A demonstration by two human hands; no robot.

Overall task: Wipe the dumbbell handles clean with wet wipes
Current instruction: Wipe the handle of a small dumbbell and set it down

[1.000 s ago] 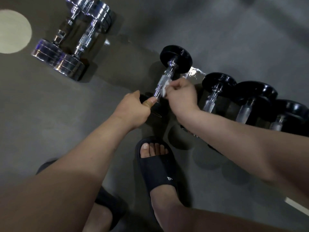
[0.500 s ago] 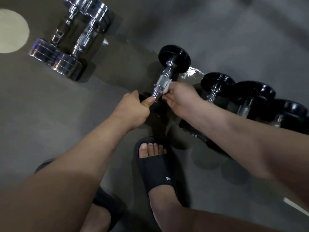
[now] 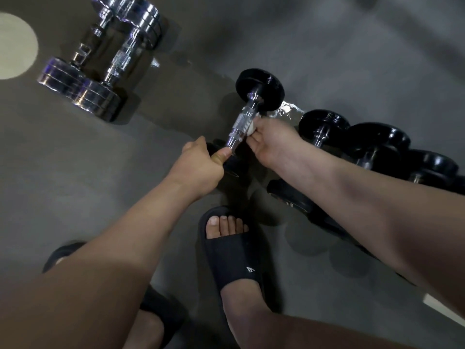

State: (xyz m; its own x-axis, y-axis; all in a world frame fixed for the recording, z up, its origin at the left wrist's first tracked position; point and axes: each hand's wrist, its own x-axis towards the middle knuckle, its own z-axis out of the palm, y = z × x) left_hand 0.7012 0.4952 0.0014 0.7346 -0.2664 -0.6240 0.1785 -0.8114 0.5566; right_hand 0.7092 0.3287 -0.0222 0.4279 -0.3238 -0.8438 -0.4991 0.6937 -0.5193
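**Wet wipe pressed to dumbbell handle on grey floor**

Just above the middle of the view, a person's left hand (image 3: 198, 165) is curled tightly round the near end of a black dumbbell (image 3: 251, 103). The thumb lies along the foot of its chrome handle (image 3: 240, 125), and the bar points toward 1 o'clock. The right hand (image 3: 273, 142), fingers curled, pinches a small white wet wipe (image 3: 252, 128) against the right side of the knurled handle. The dumbbell's far plate (image 3: 261, 85) shines under the light.

At 10 o'clock a pair of chrome dumbbells (image 3: 100, 61) lie touching side by side, with a pale circle (image 3: 15, 44) on the floor (image 3: 352, 59) at the 9 o'clock edge. A row of black dumbbells (image 3: 377, 147) runs off toward 3 o'clock, close beside the right forearm.

At 6 o'clock a foot wears a black slide sandal (image 3: 231, 253) with a small white logo (image 3: 250, 270) on its strap. The logo shows no legible letters. Any marking on the black plates is too dark to read.
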